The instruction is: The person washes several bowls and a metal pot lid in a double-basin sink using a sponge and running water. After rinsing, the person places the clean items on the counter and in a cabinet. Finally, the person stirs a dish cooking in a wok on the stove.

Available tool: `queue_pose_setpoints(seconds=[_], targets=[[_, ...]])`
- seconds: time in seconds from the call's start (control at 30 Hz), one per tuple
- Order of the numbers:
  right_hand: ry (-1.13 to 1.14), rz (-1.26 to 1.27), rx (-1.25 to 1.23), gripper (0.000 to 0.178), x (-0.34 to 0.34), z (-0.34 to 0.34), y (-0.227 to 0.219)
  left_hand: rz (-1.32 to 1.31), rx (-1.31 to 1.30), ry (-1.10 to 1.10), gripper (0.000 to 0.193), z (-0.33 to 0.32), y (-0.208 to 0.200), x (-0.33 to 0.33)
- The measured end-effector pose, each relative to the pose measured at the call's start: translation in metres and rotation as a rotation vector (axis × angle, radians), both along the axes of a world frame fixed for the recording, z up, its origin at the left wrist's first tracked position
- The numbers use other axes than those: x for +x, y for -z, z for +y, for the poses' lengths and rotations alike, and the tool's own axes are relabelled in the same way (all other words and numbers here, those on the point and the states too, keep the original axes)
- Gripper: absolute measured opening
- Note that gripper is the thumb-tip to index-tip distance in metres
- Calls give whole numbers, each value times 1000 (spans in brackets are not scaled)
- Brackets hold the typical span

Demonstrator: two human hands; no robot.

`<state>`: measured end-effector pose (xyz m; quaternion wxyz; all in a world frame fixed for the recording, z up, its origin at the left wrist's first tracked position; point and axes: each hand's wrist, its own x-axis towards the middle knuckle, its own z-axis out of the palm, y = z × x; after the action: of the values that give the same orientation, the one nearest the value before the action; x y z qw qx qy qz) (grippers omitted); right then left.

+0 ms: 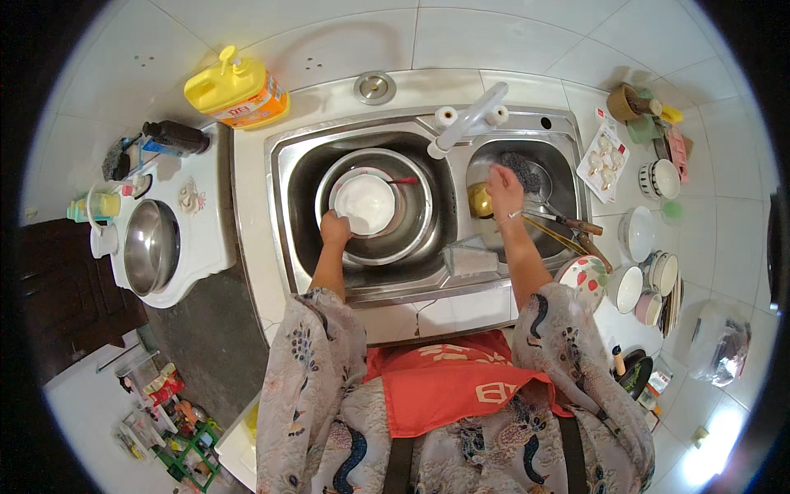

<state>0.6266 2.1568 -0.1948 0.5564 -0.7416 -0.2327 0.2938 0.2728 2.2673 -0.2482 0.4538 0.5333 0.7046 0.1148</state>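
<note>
Nearest, the grey cloth (473, 260) lies over the near part of the divider between the two sink bowls; it seems wise to leave it aside, clear of both forearms.

A little farther and to the left, the left hand (335, 228) is clamped on the near-left rim of the white bowl (365, 204). The bowl sits inside the wide metal basin (420, 221) in the left sink bowl. A wet rim probably slips easily, so a firm grip with the thumb on the rim should serve, with the bowl kept low and level.

At about the same depth on the right, the right hand (505, 194) hangs above the right sink bowl with its fingers bunched together; I cannot tell whether they hold anything. Beside it is a round golden object (479, 200). Care near the long handles (568, 221) at the right rim looks sensible, since a sleeve could snag on them.

Farther still, the red handle (403, 180) juts over the white bowl's far-right edge; tilting the bowl might tip it out. Beyond the fingers lies a dark mesh scrubber (528, 173), and at the far side the faucet (471, 122) calls for headroom when lifting.
</note>
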Motion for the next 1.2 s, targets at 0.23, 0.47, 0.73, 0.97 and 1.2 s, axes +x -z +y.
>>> queue_pose_setpoints(seconds=[0.23, 0.47, 0.73, 0.97, 1.2], targets=[[-218, -596, -510, 51, 33, 94, -94, -187, 176, 7, 18, -8, -93, 40], [-611, -828, -648, 47, 43, 110, -108, -85, 341, 194, 23, -1, -94, 73], [-440, -443, -399, 49, -9, 58, -137, -138, 279, 210, 21, -4, -106, 85], [-392, -276, -71, 41, -69, 54, -48, -649, 91, -17, 29, -12, -130, 91], [-262, 545, -92, 39, -101, 47, -39, -1097, -49, -326, 61, -37, -141, 104]])
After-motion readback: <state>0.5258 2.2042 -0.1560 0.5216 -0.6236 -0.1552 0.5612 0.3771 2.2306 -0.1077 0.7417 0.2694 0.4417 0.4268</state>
